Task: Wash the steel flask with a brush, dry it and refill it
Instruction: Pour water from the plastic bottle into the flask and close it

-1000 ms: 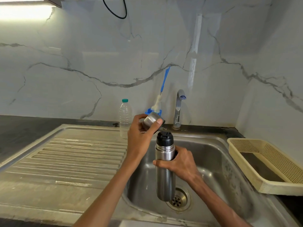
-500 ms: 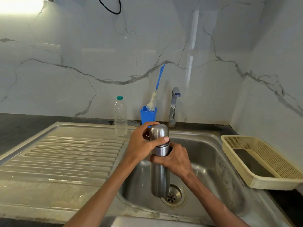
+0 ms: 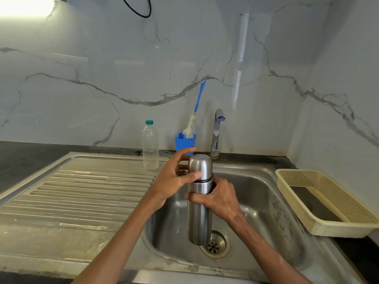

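Now over the stainless steel sink basin (image 3: 264, 193), near the drain: tall cylindrical brushed-steel flask (image 3: 200, 214), upright, domed steel cup-lid (image 3: 200, 167) on top, dark seam at the join. Best done by keeping the body steady and plumb with the right hand (image 3: 217, 198), fingers wrapped round it just under the seam, and turning only the lid with the left hand (image 3: 174, 179), thumb across the front, fingers curled behind. Probably capping or uncapping; cannot tell which from this alone. Waiting behind by the tap: blue-handled white-bristled bottle brush (image 3: 191, 126) in a blue plastic holder (image 3: 185, 143), untouched.
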